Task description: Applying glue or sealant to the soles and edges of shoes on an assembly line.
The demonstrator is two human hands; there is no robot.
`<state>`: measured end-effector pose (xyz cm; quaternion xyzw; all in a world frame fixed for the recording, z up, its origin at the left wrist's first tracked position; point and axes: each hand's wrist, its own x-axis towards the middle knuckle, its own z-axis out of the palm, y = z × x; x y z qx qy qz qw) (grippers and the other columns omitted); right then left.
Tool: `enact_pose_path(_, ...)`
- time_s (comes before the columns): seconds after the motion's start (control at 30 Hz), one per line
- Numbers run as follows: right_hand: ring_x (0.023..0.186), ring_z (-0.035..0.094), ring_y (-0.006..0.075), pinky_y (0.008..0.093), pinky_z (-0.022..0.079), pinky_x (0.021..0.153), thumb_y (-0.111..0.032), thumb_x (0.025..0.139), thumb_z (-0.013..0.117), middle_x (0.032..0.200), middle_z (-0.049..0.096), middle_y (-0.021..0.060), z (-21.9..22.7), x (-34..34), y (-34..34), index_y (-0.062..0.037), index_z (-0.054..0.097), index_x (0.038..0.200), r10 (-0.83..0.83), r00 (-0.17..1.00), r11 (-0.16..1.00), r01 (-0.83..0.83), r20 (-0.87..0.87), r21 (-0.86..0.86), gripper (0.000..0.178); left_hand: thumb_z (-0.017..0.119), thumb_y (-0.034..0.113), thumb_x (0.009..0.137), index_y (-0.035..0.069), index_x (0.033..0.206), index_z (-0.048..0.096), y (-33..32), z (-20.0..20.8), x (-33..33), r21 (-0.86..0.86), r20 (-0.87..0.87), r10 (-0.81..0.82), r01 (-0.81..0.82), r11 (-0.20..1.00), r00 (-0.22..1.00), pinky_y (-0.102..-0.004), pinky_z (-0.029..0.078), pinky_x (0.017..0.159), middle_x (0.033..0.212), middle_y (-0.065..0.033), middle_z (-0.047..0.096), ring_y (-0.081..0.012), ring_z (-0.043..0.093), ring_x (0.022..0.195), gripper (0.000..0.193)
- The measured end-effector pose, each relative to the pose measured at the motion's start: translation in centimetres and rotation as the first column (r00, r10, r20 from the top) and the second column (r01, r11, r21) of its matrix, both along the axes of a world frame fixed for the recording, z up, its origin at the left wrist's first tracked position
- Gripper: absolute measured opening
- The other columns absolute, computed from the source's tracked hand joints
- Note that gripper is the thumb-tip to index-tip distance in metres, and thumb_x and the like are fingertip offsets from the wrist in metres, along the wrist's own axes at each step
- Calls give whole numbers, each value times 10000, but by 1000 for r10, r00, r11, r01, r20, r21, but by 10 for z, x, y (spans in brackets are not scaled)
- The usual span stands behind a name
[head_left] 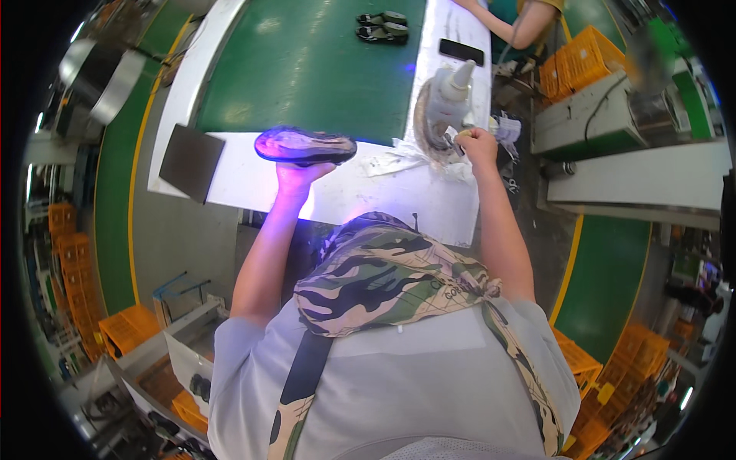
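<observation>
My left hand [300, 176] grips a dark shoe [305, 145] from beneath, above the white table edge. The shoe's long underside faces up, lit violet at its left end. My right hand [477, 146] is closed in a pinch at the table's right side. What its fingers hold is too small to make out. Just beyond that hand stands a translucent squeeze bottle [447, 103] with a pointed nozzle. A curved, brown-stained holder [421, 123] wraps around the bottle's left side. Crumpled white cloth or paper [395, 159] lies left of my right hand.
A green conveyor belt [307, 69] runs away from me, carrying a pair of dark shoes [382, 29]. A black phone [461, 51] lies at the right. A dark square board [190, 162] sits at left. Another person's arm [510, 29] reaches in beside an orange crate [583, 65].
</observation>
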<state>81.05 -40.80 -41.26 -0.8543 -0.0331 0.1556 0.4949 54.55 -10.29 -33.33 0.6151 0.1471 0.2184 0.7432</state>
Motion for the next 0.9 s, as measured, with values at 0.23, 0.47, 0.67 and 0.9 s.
enact_pose_path(0.23, 723, 600, 117, 274, 498, 661, -60, 795, 758, 860, 634, 19, 95, -77, 103, -66, 607, 921, 354, 901, 706, -82, -251, 703, 197, 859, -2, 663, -4, 1215, 537, -1, 40, -40, 664, 136, 116, -178, 726, 984, -372, 515, 983, 1191, -144, 644, -266, 644, 1101, 639)
enact_pose_path(0.47, 730, 591, 104, 251, 505, 659, 15, 760, 780, 851, 618, 33, 163, -158, 184, -25, 604, 874, 609, 793, 397, -277, -25, 875, 214, 831, -9, 720, 24, 1173, 496, 13, 70, -90, 665, 369, 28, -284, 691, 929, -406, 523, 974, 1192, -187, 622, -307, 623, 1142, 564)
enact_pose_path(0.67, 714, 586, 111, 269, 501, 632, 3, 765, 781, 829, 604, 29, 153, -199, 223, -40, 578, 846, 728, 685, 341, -333, -23, 879, 222, 830, 33, 718, 22, 1131, 524, 18, 93, -138, 828, 268, 128, -296, 476, 955, -401, 517, 962, 1170, -206, 633, -337, 627, 1128, 514)
enact_pose_path(0.9, 657, 568, 111, 259, 460, 594, 8, 746, 769, 737, 575, 5, 181, -246, 238, -97, 534, 780, 866, 475, 347, -341, -158, 874, 260, 831, 96, 697, 26, 1109, 559, 24, 94, -178, 860, 179, 307, -300, 413, 935, -371, 544, 864, 1117, -181, 646, -313, 672, 1010, 498)
